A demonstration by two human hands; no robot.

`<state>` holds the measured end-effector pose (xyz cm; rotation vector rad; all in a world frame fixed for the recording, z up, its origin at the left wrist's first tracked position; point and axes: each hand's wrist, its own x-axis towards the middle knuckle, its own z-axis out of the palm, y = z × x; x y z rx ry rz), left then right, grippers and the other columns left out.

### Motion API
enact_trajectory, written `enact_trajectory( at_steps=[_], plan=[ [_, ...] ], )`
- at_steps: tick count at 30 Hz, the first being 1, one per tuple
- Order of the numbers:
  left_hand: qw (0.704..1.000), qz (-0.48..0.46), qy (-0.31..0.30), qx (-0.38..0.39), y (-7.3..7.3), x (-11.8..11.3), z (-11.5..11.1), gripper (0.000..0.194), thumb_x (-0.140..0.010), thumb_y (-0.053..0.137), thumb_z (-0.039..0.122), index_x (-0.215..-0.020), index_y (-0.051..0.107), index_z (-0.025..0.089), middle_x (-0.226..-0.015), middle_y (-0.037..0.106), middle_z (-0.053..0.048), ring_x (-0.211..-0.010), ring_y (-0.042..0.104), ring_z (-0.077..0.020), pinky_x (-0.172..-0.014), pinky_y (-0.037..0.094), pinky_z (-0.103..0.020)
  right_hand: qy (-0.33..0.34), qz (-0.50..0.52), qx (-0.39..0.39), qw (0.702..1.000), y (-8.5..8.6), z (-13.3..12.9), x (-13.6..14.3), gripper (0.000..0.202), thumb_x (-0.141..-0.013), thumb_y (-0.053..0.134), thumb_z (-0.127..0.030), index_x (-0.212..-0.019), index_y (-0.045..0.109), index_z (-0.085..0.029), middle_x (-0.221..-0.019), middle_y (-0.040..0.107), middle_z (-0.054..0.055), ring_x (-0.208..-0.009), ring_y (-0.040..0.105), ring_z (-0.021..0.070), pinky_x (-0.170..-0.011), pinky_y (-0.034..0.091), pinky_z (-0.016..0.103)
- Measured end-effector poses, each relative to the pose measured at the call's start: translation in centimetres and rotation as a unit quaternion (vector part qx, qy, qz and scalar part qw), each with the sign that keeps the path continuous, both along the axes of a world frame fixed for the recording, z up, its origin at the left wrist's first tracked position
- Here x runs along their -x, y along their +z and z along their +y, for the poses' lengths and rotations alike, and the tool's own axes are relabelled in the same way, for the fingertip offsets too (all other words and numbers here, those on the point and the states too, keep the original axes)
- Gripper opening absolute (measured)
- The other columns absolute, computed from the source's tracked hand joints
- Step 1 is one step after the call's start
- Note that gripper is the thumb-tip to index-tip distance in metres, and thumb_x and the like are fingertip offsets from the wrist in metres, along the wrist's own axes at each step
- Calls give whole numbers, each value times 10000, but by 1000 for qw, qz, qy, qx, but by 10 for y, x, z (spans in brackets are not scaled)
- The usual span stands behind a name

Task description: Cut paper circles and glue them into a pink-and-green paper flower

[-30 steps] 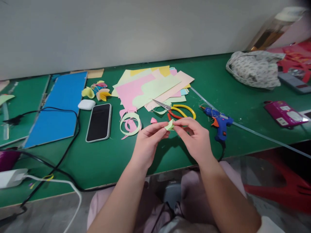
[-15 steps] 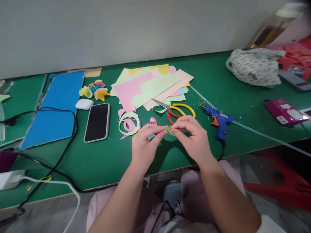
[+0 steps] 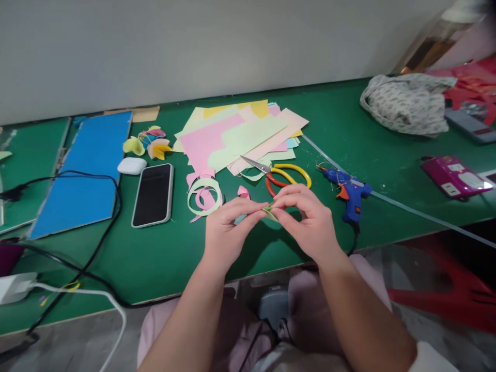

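Between my two hands is a small piece of pale green paper [image 3: 270, 213], pinched at both ends above the table's front part. My left hand [image 3: 228, 225] grips its left end between thumb and fingers. The right end is pinched by my right hand [image 3: 308, 217]; fingers cover much of the paper. Just beyond lie scissors [image 3: 284, 174] with red and yellow handles, and a small pink folded paper piece [image 3: 243, 192]. To the left are a green paper ring [image 3: 188, 199] and pink offcuts [image 3: 205, 198].
Coloured paper sheets [image 3: 232, 134] are piled at the back. A blue glue gun [image 3: 351, 194] lies right, its glue stick [image 3: 430, 219] reaching past the table edge. Left are a phone [image 3: 153, 195], white case [image 3: 132, 166], paper flowers [image 3: 149, 143], blue board [image 3: 83, 175] and black cable [image 3: 103, 243].
My left hand has shifted slightly left and its grip has moved a little. More of the green paper shows between the fingertips. The view has turned slightly.
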<state>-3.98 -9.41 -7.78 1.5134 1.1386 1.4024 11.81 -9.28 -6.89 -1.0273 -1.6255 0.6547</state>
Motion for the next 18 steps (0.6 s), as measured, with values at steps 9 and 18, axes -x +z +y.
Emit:
enact_trajectory(
  at_steps=[9, 18],
  plan=[
    [999, -11, -31, -35, -1, 1, 0, 223, -730, 728, 114, -810, 760, 320, -801, 745, 24, -735, 650, -132, -806, 499, -295, 25, 11, -5, 1000, 0, 0, -3, 101, -814, 643, -128, -784, 649, -225, -868, 625, 22, -875, 607, 152, -812, 502, 318],
    [1000, -9, -27, -11, 1, 2, -2, 79, -729, 737, 173, -739, 751, 250, -723, 723, -13, -688, 632, -150, -779, 502, -325, 39, 12, 9, 999, -1, 1, -3, 90, -823, 640, -150, -791, 652, -233, -869, 630, 24, -877, 611, 163, -798, 513, 327]
  ],
)
